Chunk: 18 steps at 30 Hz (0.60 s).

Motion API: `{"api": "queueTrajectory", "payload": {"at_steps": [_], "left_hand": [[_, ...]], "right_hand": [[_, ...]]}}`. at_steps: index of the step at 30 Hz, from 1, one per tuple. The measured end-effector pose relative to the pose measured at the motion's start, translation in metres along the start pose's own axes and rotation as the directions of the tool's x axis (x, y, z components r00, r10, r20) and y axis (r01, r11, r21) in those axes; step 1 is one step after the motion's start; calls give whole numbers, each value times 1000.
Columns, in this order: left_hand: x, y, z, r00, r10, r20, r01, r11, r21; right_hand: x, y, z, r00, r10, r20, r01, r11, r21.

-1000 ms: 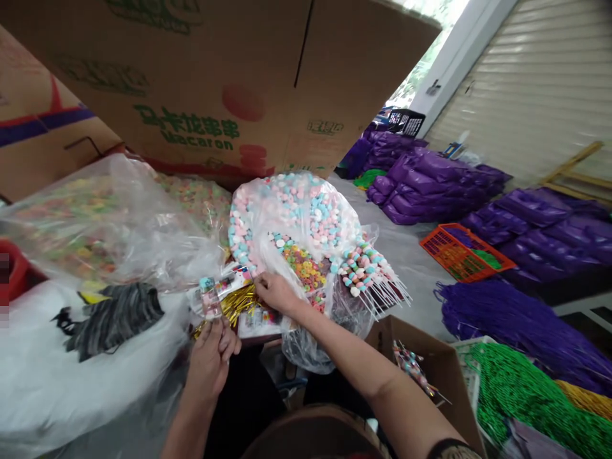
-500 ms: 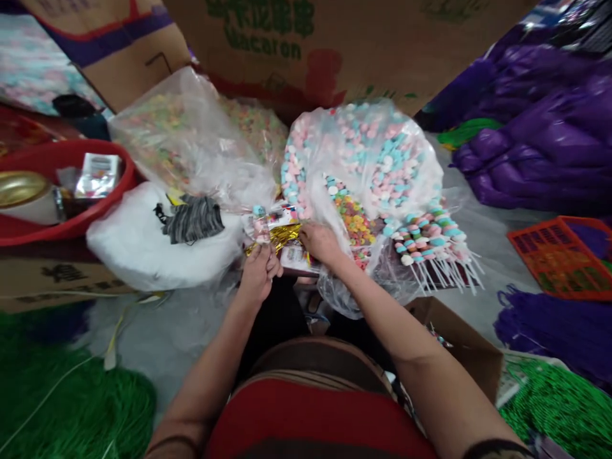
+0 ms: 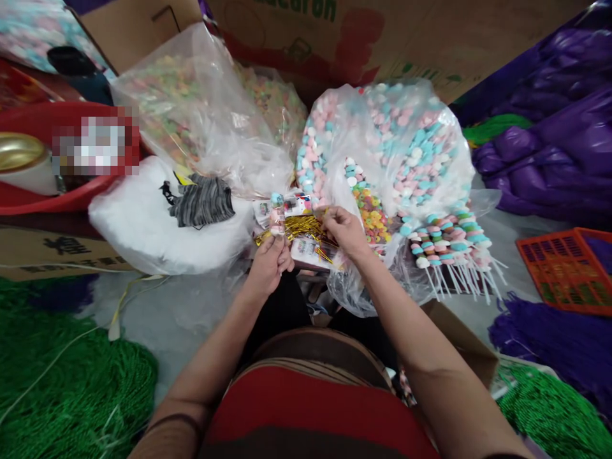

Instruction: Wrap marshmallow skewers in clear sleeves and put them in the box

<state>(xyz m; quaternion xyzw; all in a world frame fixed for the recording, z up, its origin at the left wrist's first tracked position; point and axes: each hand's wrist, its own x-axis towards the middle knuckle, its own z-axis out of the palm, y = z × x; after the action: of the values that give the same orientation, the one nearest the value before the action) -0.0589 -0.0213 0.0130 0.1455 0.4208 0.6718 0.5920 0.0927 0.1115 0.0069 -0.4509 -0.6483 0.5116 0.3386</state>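
Observation:
Upright in my left hand is a candy skewer with blue and pink pieces in a clear wrapper; the fingers are closed around its lower end. A pile of gold twist ties lies just right of it. My right hand is pinched at the right end of the pile, with a thin bit of gold showing at the fingertips. Small printed cards lie beneath and beside the ties. To the right, several marshmallow skewers with white sticks lie side by side.
Behind my hands stand a bag of pink and blue marshmallows and a bag of gummy rings. A grey striped sleeve rests on a white bag. A red basin stands left, an orange basket right.
My right hand has drawn away from the gold ties to the right, fingers pinched. The left hand still holds the wrapped skewer. The view has tilted down.

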Motion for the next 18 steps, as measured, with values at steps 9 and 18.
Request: {"api": "queueTrajectory", "payload": {"at_steps": [9, 18], "left_hand": [[8, -3, 9, 997, -67, 37, 60, 984, 168], [5, -16, 19, 988, -133, 75, 115, 971, 209]], "right_hand": [[-34, -35, 14, 988, -119, 103, 118, 993, 23], [-53, -25, 25, 897, -389, 209, 412, 568, -712]]}}
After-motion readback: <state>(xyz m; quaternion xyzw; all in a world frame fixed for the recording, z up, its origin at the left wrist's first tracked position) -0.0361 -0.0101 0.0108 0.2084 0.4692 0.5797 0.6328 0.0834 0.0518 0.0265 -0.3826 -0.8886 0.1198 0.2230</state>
